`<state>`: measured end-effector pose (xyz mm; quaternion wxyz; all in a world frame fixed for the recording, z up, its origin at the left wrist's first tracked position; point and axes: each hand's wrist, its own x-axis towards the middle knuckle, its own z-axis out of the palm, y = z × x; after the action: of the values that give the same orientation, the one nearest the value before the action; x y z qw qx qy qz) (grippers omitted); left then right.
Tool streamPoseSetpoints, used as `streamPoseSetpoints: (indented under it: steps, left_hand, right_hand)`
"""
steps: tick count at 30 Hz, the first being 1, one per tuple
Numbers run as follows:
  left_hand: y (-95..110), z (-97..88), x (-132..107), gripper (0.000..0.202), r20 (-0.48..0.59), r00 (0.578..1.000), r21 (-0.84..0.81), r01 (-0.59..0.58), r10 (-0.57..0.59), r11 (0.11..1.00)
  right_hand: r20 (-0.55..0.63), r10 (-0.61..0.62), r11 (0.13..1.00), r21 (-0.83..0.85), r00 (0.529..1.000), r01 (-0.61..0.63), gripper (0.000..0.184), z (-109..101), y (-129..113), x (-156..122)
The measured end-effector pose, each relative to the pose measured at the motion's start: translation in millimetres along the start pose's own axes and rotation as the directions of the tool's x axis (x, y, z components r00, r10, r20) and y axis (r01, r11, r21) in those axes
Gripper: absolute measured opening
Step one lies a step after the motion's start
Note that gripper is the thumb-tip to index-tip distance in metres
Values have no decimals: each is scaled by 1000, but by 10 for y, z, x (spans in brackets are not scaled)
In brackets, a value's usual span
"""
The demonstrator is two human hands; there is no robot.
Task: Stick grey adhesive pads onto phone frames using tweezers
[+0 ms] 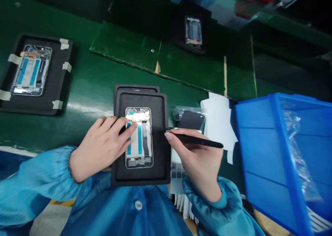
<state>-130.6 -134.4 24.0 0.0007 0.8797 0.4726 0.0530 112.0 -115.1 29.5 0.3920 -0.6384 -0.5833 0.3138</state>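
Observation:
An opened phone [134, 142] lies in a black foam tray [160, 156], its circuit board at the top and blue adhesive strips down the middle. My left hand [105, 141] rests over the phone's left edge, fingers spread, with fingertips touching the phone just below the board. Between the thumb and fingers of my right hand [197, 160] is a pair of black tweezers [199, 139]. The tweezers' tip points left, over the tray's right rim, apart from the phone. A second foam tray [137, 87] sits beneath the first.
Another opened phone [32, 70] lies in a taped foam tray [58, 87] at the left. A third phone [193, 32] sits on black foam at the back. A blue bin [261, 142] with clear plastic bags stands right, beside white sheets [219, 122] and a dark card [191, 120].

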Motion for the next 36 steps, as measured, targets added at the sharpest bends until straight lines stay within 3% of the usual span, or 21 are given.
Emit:
streamPoseSetpoints:
  steps: [7, 10, 13, 16, 20, 23, 26, 30, 33, 36]
  left_hand:
    - [1, -65, -99, 42, -9, 1000, 39, 16, -16, 999]
    - [18, -119, -113, 36, -9, 1000, 40, -18, 18, 999]
    - [53, -194, -15, 32, -37, 999, 19, -21, 22, 1000]
    - [177, -234, 274, 29, -77, 996, -58, -45, 41, 997]
    - [454, -131, 950, 25, -90, 995, -244, -70, 49, 967]
    - [593, 39, 1499, 31, -37, 999, -309, -15, 4, 951]
    - [624, 186, 1870, 34, 54, 996, -346, 89, -75, 934]
    - [611, 250, 2004, 11, 116, 990, -407, 116, -75, 906]
    - [629, 240, 1958, 5, 63, 996, -394, 78, -58, 916]
    - [674, 238, 1900, 11, -18, 1000, -329, 18, -25, 944]
  right_hand:
    - [-122, 32, 999, 33, 992, -28, 16, -403, 365, 0]
    - [-191, 28, 993, 121, 981, -5, 18, -544, 548, 168]
    - [-295, -17, 964, 248, 955, 94, 18, -667, 723, 425]
    - [-320, -56, 930, 328, 946, 166, 19, -749, 888, 662]
    - [-310, -78, 906, 375, 947, 198, 18, -739, 1075, 798]
    - [-317, -83, 893, 397, 945, 212, 17, -691, 1146, 780]
    - [-285, -96, 904, 377, 954, 204, 14, -665, 1136, 730]
    - [-228, -114, 905, 377, 967, 196, 13, -649, 1075, 681]
    - [-202, -163, 888, 396, 966, 233, 12, -640, 1046, 653]
    - [-204, -206, 875, 401, 957, 274, 11, -641, 1026, 624]
